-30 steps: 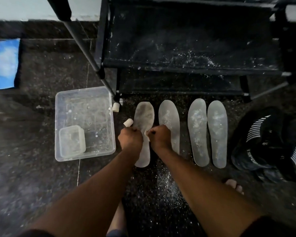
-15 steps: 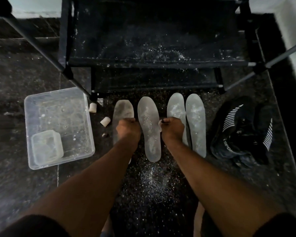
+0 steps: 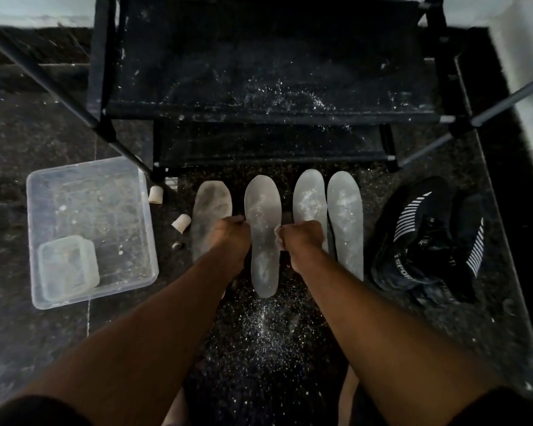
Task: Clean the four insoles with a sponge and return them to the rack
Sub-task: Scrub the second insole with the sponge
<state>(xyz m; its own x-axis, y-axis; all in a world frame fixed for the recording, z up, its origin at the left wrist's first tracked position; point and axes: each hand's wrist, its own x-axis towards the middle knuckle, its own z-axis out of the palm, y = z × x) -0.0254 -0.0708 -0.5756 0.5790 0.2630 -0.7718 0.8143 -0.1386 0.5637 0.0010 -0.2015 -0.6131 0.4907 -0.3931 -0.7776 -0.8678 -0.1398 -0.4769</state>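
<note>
Left hand: fingers curled, grip set at the left edge of the second insole, counting out from the tub. You can't tell whether it pinches that edge or only rests there. Right hand: fingers curled, with something pale showing at the knuckles by the same insole's right edge. It may be the sponge; too small to say.

All four insoles lie flat on the floor, just in front of the rack, in a row running away from the tub. First insole nearest the tub looks dull and grey. Third and fourth carry white speckling, as does the second.

Judged progress: early. None is back on the rack, and three look dusty. You have cleaning left on most, then all four returns.

Long axes run from you toward the rack, with the broad toe ends pointing at it.
</note>
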